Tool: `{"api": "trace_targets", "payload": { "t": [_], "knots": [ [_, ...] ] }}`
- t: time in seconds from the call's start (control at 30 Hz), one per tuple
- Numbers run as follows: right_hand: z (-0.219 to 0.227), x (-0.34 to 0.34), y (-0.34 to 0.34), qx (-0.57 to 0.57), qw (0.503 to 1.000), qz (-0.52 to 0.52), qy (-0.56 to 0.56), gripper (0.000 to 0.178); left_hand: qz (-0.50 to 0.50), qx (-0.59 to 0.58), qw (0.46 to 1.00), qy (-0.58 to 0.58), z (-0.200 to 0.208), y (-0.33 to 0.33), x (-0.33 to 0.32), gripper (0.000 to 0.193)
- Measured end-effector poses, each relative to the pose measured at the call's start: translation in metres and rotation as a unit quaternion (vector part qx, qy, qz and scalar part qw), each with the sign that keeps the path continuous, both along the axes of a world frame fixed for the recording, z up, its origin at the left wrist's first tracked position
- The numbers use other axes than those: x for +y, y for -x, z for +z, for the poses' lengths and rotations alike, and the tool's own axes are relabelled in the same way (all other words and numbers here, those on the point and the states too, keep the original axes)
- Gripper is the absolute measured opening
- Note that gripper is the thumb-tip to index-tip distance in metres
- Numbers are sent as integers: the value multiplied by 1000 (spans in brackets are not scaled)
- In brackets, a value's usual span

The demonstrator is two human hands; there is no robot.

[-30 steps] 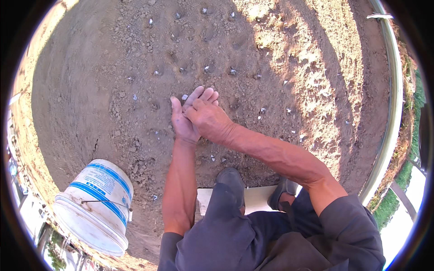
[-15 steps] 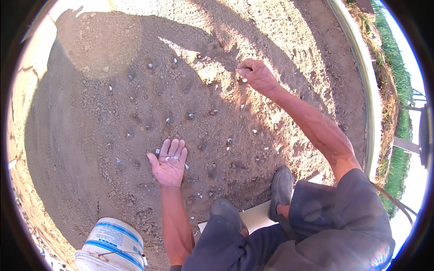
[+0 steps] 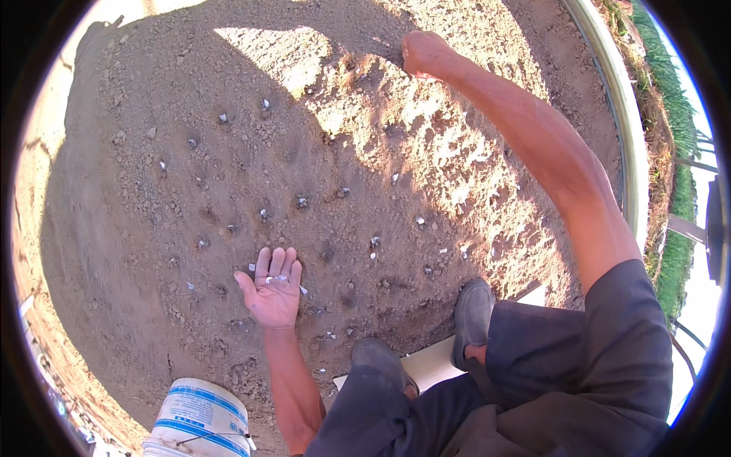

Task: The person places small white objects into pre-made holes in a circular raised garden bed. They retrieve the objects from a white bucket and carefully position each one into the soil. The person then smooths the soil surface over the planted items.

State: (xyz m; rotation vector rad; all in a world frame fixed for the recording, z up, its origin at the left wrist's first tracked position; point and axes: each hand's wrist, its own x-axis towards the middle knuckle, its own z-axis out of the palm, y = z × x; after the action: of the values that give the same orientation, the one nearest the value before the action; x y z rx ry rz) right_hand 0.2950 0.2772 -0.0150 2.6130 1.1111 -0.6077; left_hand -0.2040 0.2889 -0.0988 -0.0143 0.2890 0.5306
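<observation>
My left hand (image 3: 274, 295) is palm up just above the soil, its fingers stretched out. Several small white clove-like pieces (image 3: 276, 279) lie on it near the base of the fingers. Farther off to the right, my right hand (image 3: 425, 55) is closed and low over the soil, at the edge of a sunlit patch. Whatever its fingertips hold is hidden from view. Scattered over the loose brown soil (image 3: 152, 251) are more small white pieces, some sitting in shallow hollows, such as the white piece (image 3: 223, 117) toward the far left.
A white bucket with blue bands (image 3: 199, 415) stands at the lower left. My shoes (image 3: 474, 312) rest on a pale board (image 3: 434, 364) at the near edge of the soil. Along the right runs a pale curved border (image 3: 609, 84), with green plants (image 3: 670, 129) beyond.
My right hand has reached farther away over the soil. My left hand has shifted slightly left and nearer, still palm up with the white pieces. The view has moved a little.
</observation>
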Motion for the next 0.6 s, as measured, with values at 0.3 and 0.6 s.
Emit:
{"api": "trace_targets", "payload": {
  "t": [0.3, 0.6],
  "knots": [
    [-37, -24, -11, -106, 989, 12, -106, 31, 27, 77, 996, 30, 15, -19, -3, 67],
    [-5, -113, 47, -18, 955, 150, -255, 5, 17, 481, 846, -229, 104, 28, -31, 39]
  ]
}}
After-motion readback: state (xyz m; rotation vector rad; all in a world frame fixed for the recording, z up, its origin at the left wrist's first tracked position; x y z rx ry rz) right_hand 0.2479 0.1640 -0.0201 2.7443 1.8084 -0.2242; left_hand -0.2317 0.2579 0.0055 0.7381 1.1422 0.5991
